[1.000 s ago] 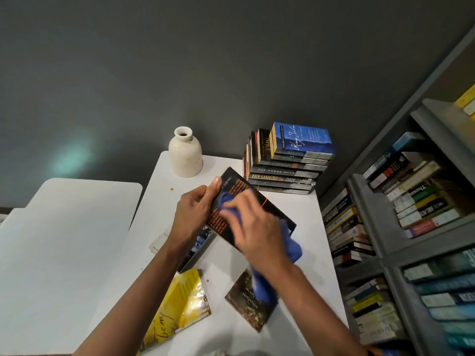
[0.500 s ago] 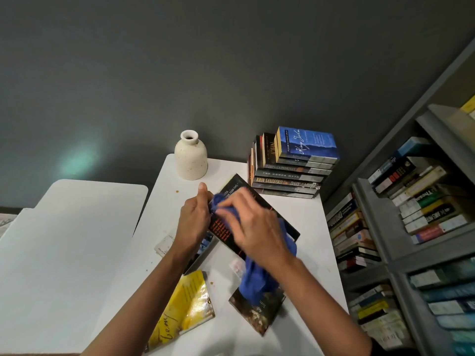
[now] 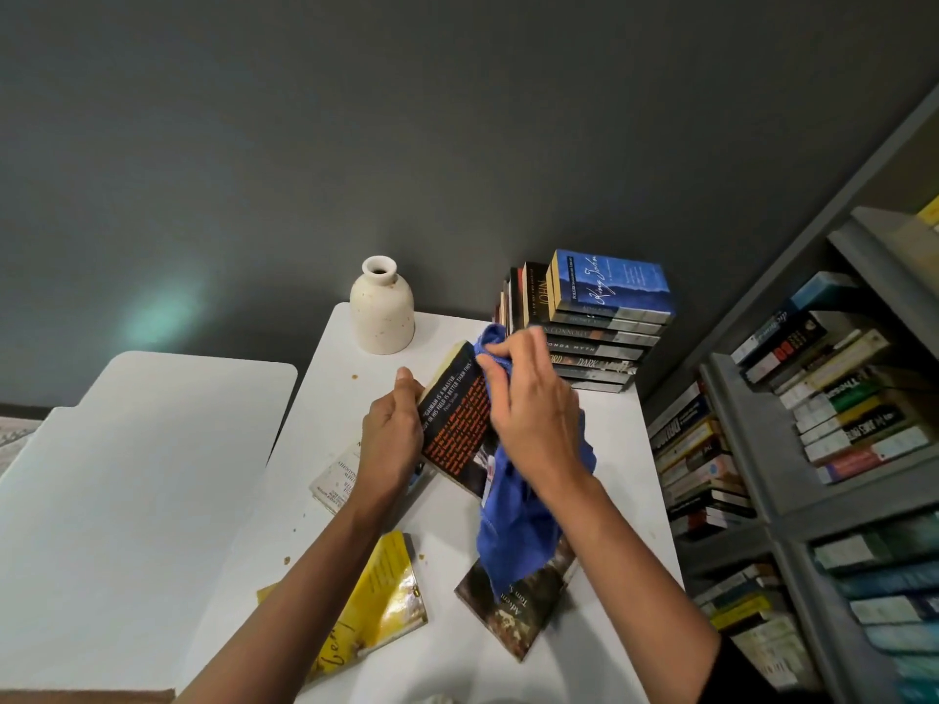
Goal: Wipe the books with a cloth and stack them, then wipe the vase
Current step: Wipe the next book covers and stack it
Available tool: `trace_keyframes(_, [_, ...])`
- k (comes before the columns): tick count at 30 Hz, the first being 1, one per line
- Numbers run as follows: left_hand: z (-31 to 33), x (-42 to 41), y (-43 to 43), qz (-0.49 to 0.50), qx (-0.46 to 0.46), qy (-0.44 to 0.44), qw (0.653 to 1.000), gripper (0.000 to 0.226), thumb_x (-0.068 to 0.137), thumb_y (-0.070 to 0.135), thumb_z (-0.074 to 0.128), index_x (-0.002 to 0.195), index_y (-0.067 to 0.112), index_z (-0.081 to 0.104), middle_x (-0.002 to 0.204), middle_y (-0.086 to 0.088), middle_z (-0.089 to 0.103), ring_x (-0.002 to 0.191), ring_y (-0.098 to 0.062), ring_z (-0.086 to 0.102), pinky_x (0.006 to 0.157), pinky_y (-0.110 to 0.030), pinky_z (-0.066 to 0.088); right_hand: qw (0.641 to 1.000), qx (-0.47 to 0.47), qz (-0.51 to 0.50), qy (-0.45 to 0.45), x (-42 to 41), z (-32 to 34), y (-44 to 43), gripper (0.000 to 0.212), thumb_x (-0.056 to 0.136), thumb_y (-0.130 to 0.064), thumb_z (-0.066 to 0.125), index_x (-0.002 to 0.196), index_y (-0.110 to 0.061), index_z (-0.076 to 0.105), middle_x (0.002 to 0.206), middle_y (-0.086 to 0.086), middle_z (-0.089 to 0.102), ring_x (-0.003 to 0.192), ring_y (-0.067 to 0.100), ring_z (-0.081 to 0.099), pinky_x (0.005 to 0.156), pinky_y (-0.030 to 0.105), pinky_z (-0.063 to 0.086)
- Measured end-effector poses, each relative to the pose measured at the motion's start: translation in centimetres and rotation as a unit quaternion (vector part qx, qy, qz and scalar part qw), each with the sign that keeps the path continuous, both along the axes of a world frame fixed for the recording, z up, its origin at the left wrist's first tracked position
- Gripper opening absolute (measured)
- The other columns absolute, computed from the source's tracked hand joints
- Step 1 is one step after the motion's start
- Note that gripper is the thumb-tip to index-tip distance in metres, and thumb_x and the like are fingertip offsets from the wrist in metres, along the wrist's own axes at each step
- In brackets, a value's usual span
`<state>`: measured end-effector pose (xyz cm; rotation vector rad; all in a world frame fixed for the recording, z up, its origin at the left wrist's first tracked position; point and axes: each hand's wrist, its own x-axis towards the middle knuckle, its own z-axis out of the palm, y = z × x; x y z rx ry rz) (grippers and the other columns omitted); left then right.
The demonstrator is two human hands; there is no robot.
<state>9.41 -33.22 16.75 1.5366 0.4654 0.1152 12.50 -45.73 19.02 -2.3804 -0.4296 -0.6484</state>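
My left hand grips a black paperback with orange text by its left edge, tilted above the white table. My right hand holds a blue cloth against the book's upper right part; the cloth hangs down below the hand. A stack of books topped by a blue one stands at the table's far right. A cream speckled vase stands upright at the far left corner. On the table lie a yellow book, a dark brown book and a pale book partly under my left hand.
A second white table adjoins on the left. A grey bookshelf full of books stands close on the right. A dark grey wall is behind. Small crumbs dot the table.
My right hand has moved the cloth up the book toward its top corner. The book has tilted more upright, and my left hand has shifted along its left edge.
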Motion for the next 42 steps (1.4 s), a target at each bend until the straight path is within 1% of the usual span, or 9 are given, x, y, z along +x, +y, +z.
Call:
trace_keyframes(9, [0.7, -1.2, -0.6, -0.003, -0.085, 0.030, 0.996, 0.056, 0.101, 0.049, 0.026, 0.060, 0.015, 0.040, 0.033, 0.009, 0.044, 0.031, 0.000, 0.044, 0.036, -0.013, 0.036, 0.986, -0.094, 0.131, 0.045, -4.2, -1.1, 1.9, 0.034, 0.098, -0.041, 0.036, 0.094, -0.014, 0.057, 0.092, 0.001, 0.053, 0.060, 0.019, 0.057, 0.047, 0.034, 0.042])
trace_keyframes(13, [0.2, -1.6, -0.6, -0.018, -0.178, 0.030, 0.983, 0.054, 0.099, 0.051, 0.031, 0.072, 0.011, 0.057, 0.040, 0.004, 0.055, 0.033, -0.004, 0.051, 0.034, -0.015, 0.039, 0.980, -0.076, 0.167, 0.081, -4.6, -1.2, -0.7, 0.027, 0.096, -0.042, 0.046, 0.097, -0.023, 0.064, 0.093, -0.009, 0.054, 0.068, 0.010, 0.058, 0.054, 0.030, 0.047])
trace_keyframes(16, [-0.2, -1.4, 0.1, -0.032, -0.252, 0.022, 0.967, 0.062, 0.083, 0.055, 0.044, 0.097, -0.003, 0.061, 0.065, -0.014, 0.066, 0.043, -0.014, 0.062, 0.037, -0.019, 0.046, 0.992, -0.050, 0.085, 0.084, -3.6, -1.7, -3.8, 0.023, 0.096, -0.044, 0.044, 0.098, -0.028, 0.060, 0.095, -0.014, 0.051, 0.075, 0.006, 0.058, 0.058, 0.032, 0.052])
trace_keyframes(18, [-0.6, -1.2, 0.3, -0.036, -0.241, 0.029, 0.969, 0.062, 0.079, 0.052, 0.049, 0.100, -0.005, 0.060, 0.074, -0.021, 0.065, 0.047, -0.016, 0.064, 0.039, -0.020, 0.049, 0.993, -0.029, 0.066, 0.096, -3.2, -2.0, -4.5, 0.023, 0.095, -0.045, 0.042, 0.099, -0.029, 0.058, 0.096, -0.015, 0.051, 0.079, 0.008, 0.059, 0.060, 0.037, 0.053])
trace_keyframes(22, [-1.0, -0.9, 0.5, -0.043, -0.230, 0.047, 0.971, 0.053, 0.085, 0.041, 0.061, 0.109, -0.006, 0.061, 0.099, -0.026, 0.070, 0.080, -0.030, 0.070, 0.078, -0.044, 0.059, 0.992, -0.045, 0.077, 0.086, -3.7, -1.9, -3.5, 0.027, 0.096, -0.044, 0.042, 0.100, -0.024, 0.059, 0.095, -0.009, 0.052, 0.078, 0.011, 0.059, 0.056, 0.034, 0.051])
trace_keyframes(26, [-0.9, -1.0, 0.4, -0.075, -0.190, 0.044, 0.978, 0.029, 0.094, 0.032, 0.056, 0.093, 0.003, 0.054, 0.069, -0.011, 0.065, 0.055, -0.017, 0.065, 0.045, -0.028, 0.052, 0.994, -0.021, 0.061, 0.086, -3.2, -1.7, -2.6, 0.021, 0.095, -0.034, 0.054, 0.101, -0.018, 0.066, 0.092, -0.006, 0.054, 0.075, 0.010, 0.057, 0.059, 0.031, 0.049])
trace_keyframes(33, [-0.9, -0.7, -0.1, -0.048, -0.218, 0.005, 0.975, 0.025, 0.097, 0.026, 0.053, 0.081, 0.007, 0.054, 0.066, -0.006, 0.066, 0.057, -0.012, 0.064, 0.051, -0.023, 0.053, 0.984, 0.015, 0.147, 0.104, -5.2, -2.8, -0.3, 0.021, 0.092, -0.039, 0.058, 0.098, -0.023, 0.070, 0.091, -0.010, 0.054, 0.075, 0.011, 0.060, 0.061, 0.036, 0.051])
trace_keyframes(39, [-1.3, -1.1, 0.8, -0.080, -0.113, -0.026, 0.990, 0.032, 0.096, 0.033, 0.050, 0.100, 0.001, 0.049, 0.085, -0.006, 0.074, 0.076, -0.020, 0.073, 0.065, -0.032, 0.058, 0.980, 0.148, 0.027, 0.130, -2.6, -2.6, -5.7, 0.014, 0.088, -0.034, 0.065, 0.092, -0.022, 0.071, 0.087, -0.010, 0.058, 0.076, 0.003, 0.059, 0.063, 0.014, 0.049])
trace_keyframes(42, [-1.5, -1.1, 1.3, -0.102, -0.070, -0.041, 0.991, 0.034, 0.097, 0.032, 0.049, 0.106, 0.000, 0.046, 0.091, -0.005, 0.076, 0.086, -0.024, 0.073, 0.069, -0.035, 0.058, 0.982, 0.115, -0.065, 0.136, -0.7, -3.8, -8.5, 0.007, 0.089, -0.026, 0.066, 0.089, -0.020, 0.069, 0.090, -0.007, 0.060, 0.081, 0.010, 0.060, 0.068, 0.028, 0.050])
